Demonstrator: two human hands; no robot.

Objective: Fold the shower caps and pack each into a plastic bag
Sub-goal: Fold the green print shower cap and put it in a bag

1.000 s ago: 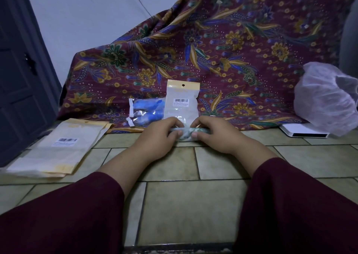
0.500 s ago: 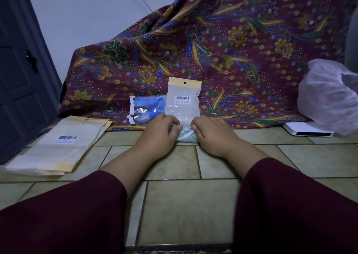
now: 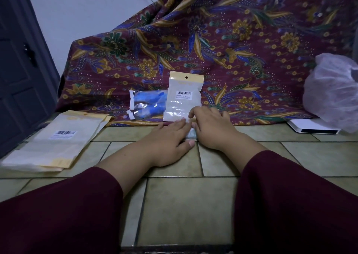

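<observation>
A folded pale shower cap (image 3: 191, 134) lies on the tiled floor, mostly hidden between my hands. My left hand (image 3: 166, 137) lies flat over its left part, fingers straight and pressing down. My right hand (image 3: 211, 129) holds its right end with curled fingers and the thumb against it. Just behind them an empty plastic bag (image 3: 184, 98) with a yellow header and barcode leans on the patterned cloth (image 3: 232, 50). Left of it lies a sealed bag holding a blue shower cap (image 3: 149, 103).
A stack of flat yellow-edged plastic bags (image 3: 58, 143) lies on the floor at the left. At the right edge bulges a thin white sack (image 3: 333, 91) over a flat white box (image 3: 313, 128). A dark door (image 3: 21, 69) stands far left.
My hands have come closer together, so the cap shows shorter between them. My left hand has flattened over the cap. The view has tilted slightly.
</observation>
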